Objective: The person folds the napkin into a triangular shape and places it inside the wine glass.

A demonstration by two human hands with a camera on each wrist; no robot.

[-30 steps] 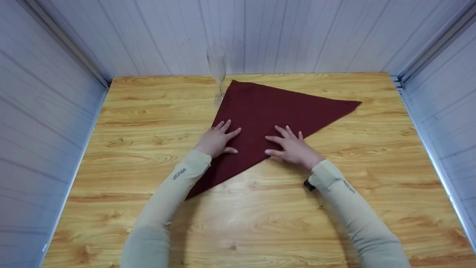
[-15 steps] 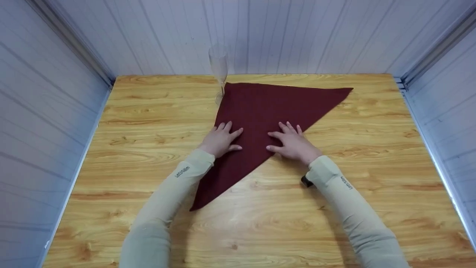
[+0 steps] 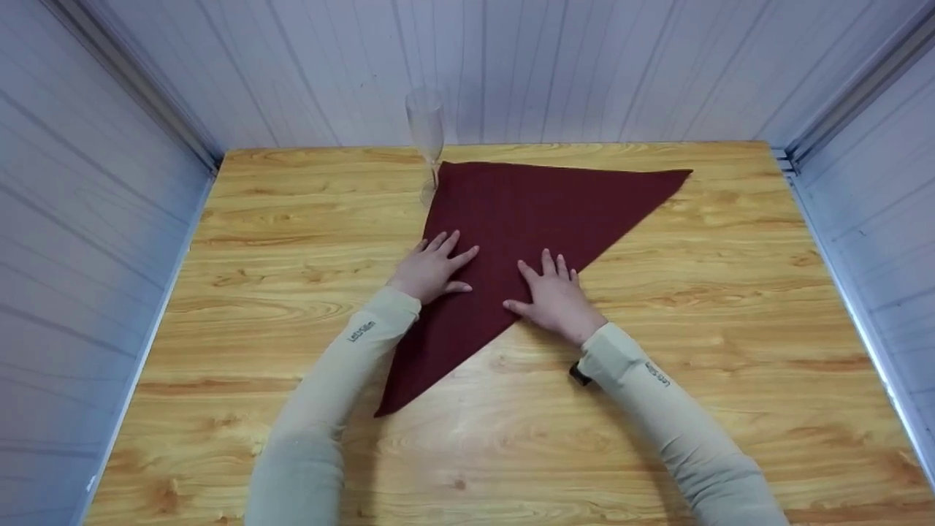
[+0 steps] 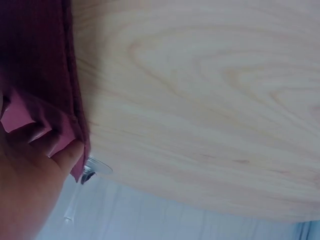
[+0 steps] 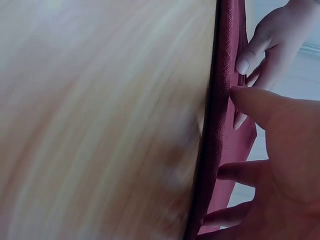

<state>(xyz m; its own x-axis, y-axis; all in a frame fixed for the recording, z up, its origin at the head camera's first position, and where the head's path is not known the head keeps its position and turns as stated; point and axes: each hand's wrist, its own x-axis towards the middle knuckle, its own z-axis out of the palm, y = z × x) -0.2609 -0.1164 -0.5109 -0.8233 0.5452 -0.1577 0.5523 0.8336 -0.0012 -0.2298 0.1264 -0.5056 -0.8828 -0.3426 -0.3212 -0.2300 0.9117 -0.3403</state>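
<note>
A dark red cloth napkin (image 3: 504,212), folded into a triangle, lies flat on the wooden table. My left hand (image 3: 429,270) rests on its left edge with fingers spread. On the long folded edge lies my right hand (image 3: 559,299), its fingertips touching the cloth. In the left wrist view the left hand (image 4: 30,185) presses along the napkin's layered edge (image 4: 70,75). From the right wrist, the right hand (image 5: 285,145) shows its fingertips on the fold (image 5: 217,125), with the left hand (image 5: 277,40) beyond.
Behind the napkin's upper left corner stands a clear champagne flute (image 3: 426,128), its base partly hidden by the cloth. White panelled walls (image 3: 584,66) close in the table (image 3: 256,329) at the back and both sides.
The napkin has turned counterclockwise, its right corner moving away and its near corner sliding nearer. My right hand has shifted left and nearer along the fold; my left hand stays almost in place.
</note>
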